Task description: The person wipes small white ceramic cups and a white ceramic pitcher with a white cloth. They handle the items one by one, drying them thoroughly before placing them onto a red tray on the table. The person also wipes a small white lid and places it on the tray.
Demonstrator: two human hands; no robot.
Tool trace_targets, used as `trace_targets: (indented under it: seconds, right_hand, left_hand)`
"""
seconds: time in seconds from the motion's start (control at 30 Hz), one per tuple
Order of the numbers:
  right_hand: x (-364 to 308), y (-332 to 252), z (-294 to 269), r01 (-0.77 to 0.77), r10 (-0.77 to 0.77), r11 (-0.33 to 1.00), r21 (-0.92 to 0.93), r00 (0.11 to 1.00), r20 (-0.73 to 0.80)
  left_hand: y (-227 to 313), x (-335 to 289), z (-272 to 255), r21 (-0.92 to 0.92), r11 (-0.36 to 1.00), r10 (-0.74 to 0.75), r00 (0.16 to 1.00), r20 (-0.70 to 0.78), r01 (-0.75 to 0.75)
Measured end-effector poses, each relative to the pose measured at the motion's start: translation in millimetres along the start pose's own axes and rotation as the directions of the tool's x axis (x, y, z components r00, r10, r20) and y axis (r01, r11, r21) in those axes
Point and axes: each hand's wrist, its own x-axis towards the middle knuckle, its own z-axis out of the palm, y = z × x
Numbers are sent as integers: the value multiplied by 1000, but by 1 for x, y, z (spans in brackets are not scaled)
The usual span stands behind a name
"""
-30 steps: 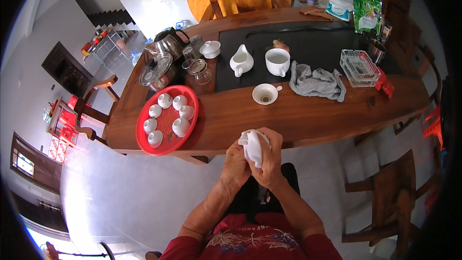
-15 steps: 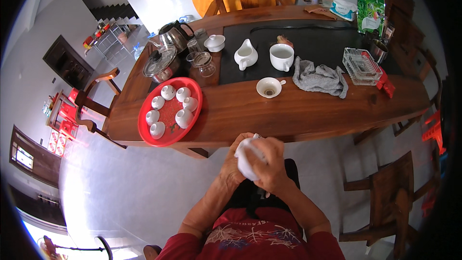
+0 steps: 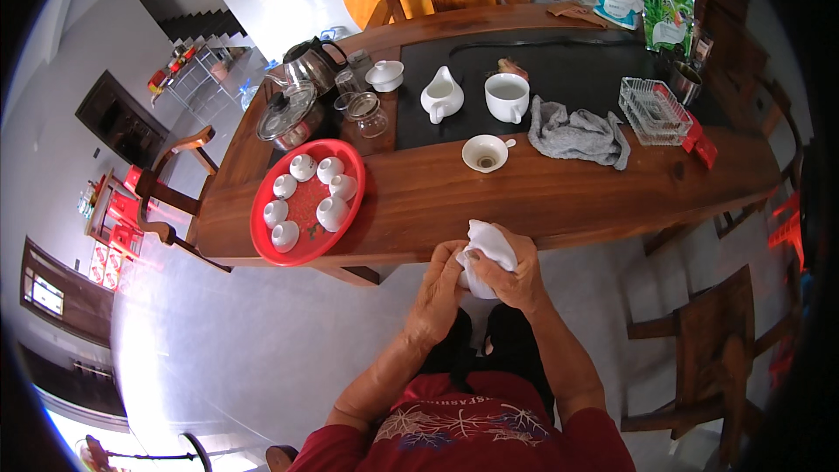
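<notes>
Just beyond the near table edge, over my lap, my left hand (image 3: 442, 284) and my right hand (image 3: 517, 273) meet around a bunched white cloth (image 3: 490, 243). The right fingers grip the cloth, its thumb pressing into the folds. My left fingers close on its left side; whether something small and hard is wrapped inside is hidden. On the table ahead stands a white cup with a small handle (image 3: 486, 154). A red round tray (image 3: 306, 249) at the left carries several small white teacups (image 3: 332, 213), set around its rim.
Farther back are a white pitcher (image 3: 442, 96), a larger white cup (image 3: 507, 98), a lidded bowl (image 3: 384, 76), a glass pot (image 3: 369, 115) and a steel kettle (image 3: 306, 68). A grey towel (image 3: 577, 133) and glass ashtray (image 3: 654, 112) lie right. A wooden chair (image 3: 712, 350) stands at right.
Both hands have moved slightly forward and to the right. The white cloth has turned, and its bunched end now sticks up between the hands.
</notes>
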Motion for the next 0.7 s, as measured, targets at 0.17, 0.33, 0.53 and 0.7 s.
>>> trace_targets:
  seconds: [0.17,0.33,0.53,0.7]
  right_hand:
    - [7,-1,-8,-249,252,921,301,967,30]
    - [8,-1,0,-264,308,913,311,946,-101]
    - [-14,9,22,361,-473,709,-606,881,-29]
    - [-12,6,15,272,-324,929,-249,926,-197]
  left_hand:
    - [18,-10,-3,300,937,119,972,203,-178]
    - [16,3,-21,153,988,-31,958,284,-14]
    - [4,10,-17,-261,965,2,994,111,27]
    - [7,6,-13,-328,942,-3,979,204,71]
